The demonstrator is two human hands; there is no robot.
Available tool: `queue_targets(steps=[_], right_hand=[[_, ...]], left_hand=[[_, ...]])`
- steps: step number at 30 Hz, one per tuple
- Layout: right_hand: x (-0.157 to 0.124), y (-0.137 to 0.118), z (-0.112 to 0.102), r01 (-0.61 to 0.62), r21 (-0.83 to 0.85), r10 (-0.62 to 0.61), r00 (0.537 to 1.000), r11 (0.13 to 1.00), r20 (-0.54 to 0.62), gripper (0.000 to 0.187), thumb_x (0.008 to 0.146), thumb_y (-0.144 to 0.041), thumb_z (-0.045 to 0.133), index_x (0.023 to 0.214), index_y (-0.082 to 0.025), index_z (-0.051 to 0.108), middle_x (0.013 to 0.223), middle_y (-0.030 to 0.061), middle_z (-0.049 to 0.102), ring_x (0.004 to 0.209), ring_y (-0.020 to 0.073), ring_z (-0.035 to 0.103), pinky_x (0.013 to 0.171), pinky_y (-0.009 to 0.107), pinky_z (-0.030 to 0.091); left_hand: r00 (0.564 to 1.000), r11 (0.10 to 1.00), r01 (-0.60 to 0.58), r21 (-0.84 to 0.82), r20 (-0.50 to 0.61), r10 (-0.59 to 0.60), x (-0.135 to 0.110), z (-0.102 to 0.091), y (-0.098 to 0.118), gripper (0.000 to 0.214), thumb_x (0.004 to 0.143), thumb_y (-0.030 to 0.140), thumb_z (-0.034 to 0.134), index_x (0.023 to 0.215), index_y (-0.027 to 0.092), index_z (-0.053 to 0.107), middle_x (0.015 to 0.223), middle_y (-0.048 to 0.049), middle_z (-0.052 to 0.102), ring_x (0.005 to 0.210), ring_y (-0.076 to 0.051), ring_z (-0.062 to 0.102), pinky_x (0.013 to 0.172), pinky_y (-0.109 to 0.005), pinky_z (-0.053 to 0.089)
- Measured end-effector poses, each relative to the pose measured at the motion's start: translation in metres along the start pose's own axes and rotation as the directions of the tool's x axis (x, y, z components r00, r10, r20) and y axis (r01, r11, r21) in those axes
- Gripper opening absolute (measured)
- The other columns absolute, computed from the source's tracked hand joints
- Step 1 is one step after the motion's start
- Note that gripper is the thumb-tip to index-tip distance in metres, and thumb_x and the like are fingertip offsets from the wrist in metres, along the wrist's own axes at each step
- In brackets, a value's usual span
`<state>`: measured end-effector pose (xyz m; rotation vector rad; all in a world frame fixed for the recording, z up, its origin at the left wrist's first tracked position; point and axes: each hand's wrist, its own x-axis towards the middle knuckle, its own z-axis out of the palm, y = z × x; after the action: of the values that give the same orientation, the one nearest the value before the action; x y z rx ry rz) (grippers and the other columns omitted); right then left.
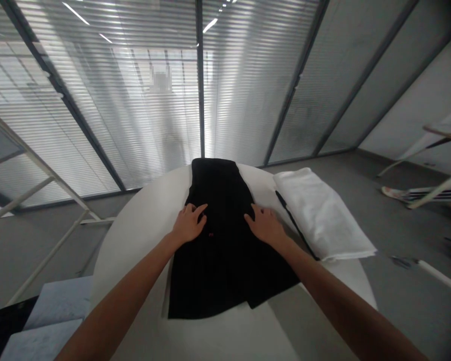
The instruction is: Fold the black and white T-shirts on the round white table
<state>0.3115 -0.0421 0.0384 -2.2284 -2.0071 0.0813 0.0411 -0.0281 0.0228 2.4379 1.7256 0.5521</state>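
A pair of black shorts (225, 260) lies spread on a round white table (131, 240), waist end pointing away from me. A small red mark shows on the cloth near its middle. My left hand (189, 223) rests on the left edge of the shorts, thumb and forefinger apart on the fabric. Across from it, my right hand (266, 225) touches the right edge, with its fingers apart too. Both hands lie at about the same height on the garment.
Folded white cloth (323, 215) lies on the table's right side, a dark strip (296, 223) along its left edge. Pale frame bars (41, 188) stand at left, above light grey sheets (60, 301). Glass panels with blinds (154, 115) rise behind. A chair-like frame (436, 190) stands right.
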Motion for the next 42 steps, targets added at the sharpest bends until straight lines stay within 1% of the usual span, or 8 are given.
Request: queue_targets(steps=[5,9,13,19,24,29,37,42], right_hand=[[-0.047,-0.001,0.006,0.157,0.011,-0.157,0.987,0.987,-0.026,0.067,0.094,-0.044,0.042,0.150,-0.010,0.029,0.129,0.0215,0.054,0.121,0.0334,0.048,0.099,0.044,0.036],[-0.064,-0.003,-0.013,0.225,0.082,-0.221,0.974,0.971,-0.052,0.066,0.090,-0.038,0.049,0.148,-0.012,0.033,0.134,0.0192,0.051,0.124,0.0315,0.045,0.102,0.043,0.034],[-0.096,0.002,-0.033,0.188,0.073,-0.174,0.971,0.979,-0.164,0.054,0.083,-0.040,0.059,0.134,-0.023,0.051,0.135,0.0156,0.047,0.123,0.0353,0.043,0.096,0.050,0.037],[-0.146,0.012,-0.030,0.493,0.172,-0.509,0.858,0.853,0.066,0.047,0.079,-0.053,0.065,0.120,-0.028,0.061,0.114,0.0080,0.059,0.107,0.0278,0.053,0.092,0.046,0.039],[-0.146,0.012,-0.025,0.520,0.222,-0.534,0.846,0.825,0.005,0.027,0.090,-0.039,0.056,0.110,-0.025,0.066,0.106,0.0066,0.064,0.101,0.0237,0.057,0.091,0.040,0.042],[-0.129,-0.006,-0.046,0.403,0.491,-0.398,0.909,0.772,-0.121,0.023,0.094,-0.033,0.048,0.092,-0.021,0.067,0.090,0.0032,0.068,0.085,0.0182,0.063,0.079,0.030,0.046],[-0.128,-0.036,-0.057,0.303,0.844,-0.337,0.928,0.443,-0.156,0.027,0.090,-0.040,0.054,0.105,-0.023,0.068,0.104,0.0020,0.071,0.099,0.0183,0.065,0.090,0.031,0.048],[-0.136,-0.024,-0.045,0.206,0.955,-0.455,0.886,0.212,-0.091,0.050,0.085,-0.037,0.062,0.133,-0.025,0.054,0.119,0.0045,0.066,0.109,0.0205,0.062,0.096,0.037,0.048]], left_hand=[[0.995,0.997,-0.070,0.025,0.068,0.068,-0.046,0.003,0.011,0.053,0.097,0.044,0.035,0.148,0.028,0.038,0.139,-0.0120,0.043,0.134,-0.030,0.035,0.110,-0.048,0.028],[1.000,1.000,-0.015,0.007,0.025,0.015,-0.063,-0.019,0.039,0.054,0.095,0.041,0.041,0.148,0.034,0.036,0.117,-0.0078,0.057,0.116,-0.028,0.047,0.102,-0.047,0.034],[0.971,0.980,-0.133,-0.145,0.177,0.158,-0.088,-0.039,0.071,0.056,0.093,0.045,0.043,0.148,0.039,0.032,0.100,-0.0046,0.062,0.100,-0.026,0.052,0.094,-0.048,0.037],[0.923,0.952,-0.231,-0.200,0.265,0.279,-0.122,-0.032,0.084,0.069,0.084,0.055,0.056,0.148,0.039,0.034,0.111,-0.0071,0.057,0.104,-0.028,0.050,0.096,-0.050,0.034],[0.934,0.946,-0.244,-0.216,0.209,0.289,-0.130,-0.031,0.082,0.075,0.082,0.044,0.063,0.149,0.039,0.029,0.111,-0.0053,0.056,0.106,-0.026,0.049,0.100,-0.048,0.031],[0.942,0.908,-0.245,-0.341,0.139,0.306,-0.126,-0.038,0.090,0.078,0.083,0.042,0.065,0.150,0.036,0.026,0.100,-0.0014,0.063,0.101,-0.023,0.053,0.101,-0.047,0.032],[0.994,0.758,-0.112,-0.643,-0.074,0.084,-0.114,-0.046,0.098,0.041,0.087,0.038,0.061,0.125,0.025,0.051,0.091,-0.0010,0.067,0.085,-0.016,0.063,0.083,-0.033,0.049],[0.989,0.726,-0.133,-0.674,-0.040,0.145,-0.118,-0.050,0.102,0.025,0.084,0.037,0.065,0.103,0.023,0.057,0.092,-0.0012,0.066,0.082,-0.016,0.063,0.078,-0.031,0.052]])
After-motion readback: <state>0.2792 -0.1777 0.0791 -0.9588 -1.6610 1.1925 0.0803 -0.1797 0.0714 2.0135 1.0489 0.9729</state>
